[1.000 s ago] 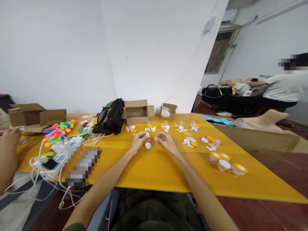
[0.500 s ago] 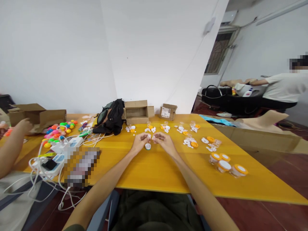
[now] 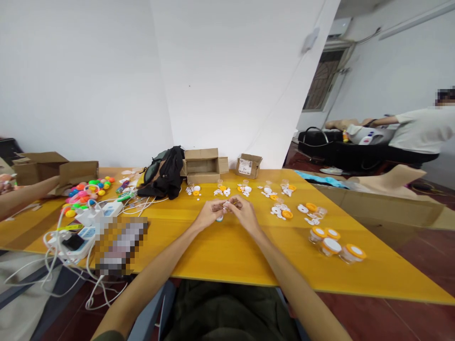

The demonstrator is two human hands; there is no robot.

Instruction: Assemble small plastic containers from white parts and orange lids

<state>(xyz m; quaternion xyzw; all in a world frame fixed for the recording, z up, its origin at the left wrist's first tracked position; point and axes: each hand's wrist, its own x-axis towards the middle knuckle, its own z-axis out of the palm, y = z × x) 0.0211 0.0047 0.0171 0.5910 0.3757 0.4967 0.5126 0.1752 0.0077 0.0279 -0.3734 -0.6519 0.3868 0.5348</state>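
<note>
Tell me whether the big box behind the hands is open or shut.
Open: the box has its flaps spread and its inside shows.

Yellow table; orange-lidded jars; white, perhaps dotted, dice.

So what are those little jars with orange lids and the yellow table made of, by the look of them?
The jars with orange lids look like clear plastic: see-through walls, glossy orange rims, white tops. The table seems to be wood or wood-look board with a smooth yellow finish, showing faint grain lines and a soft sheen. The small white pieces between both hands are too small to judge.
</note>
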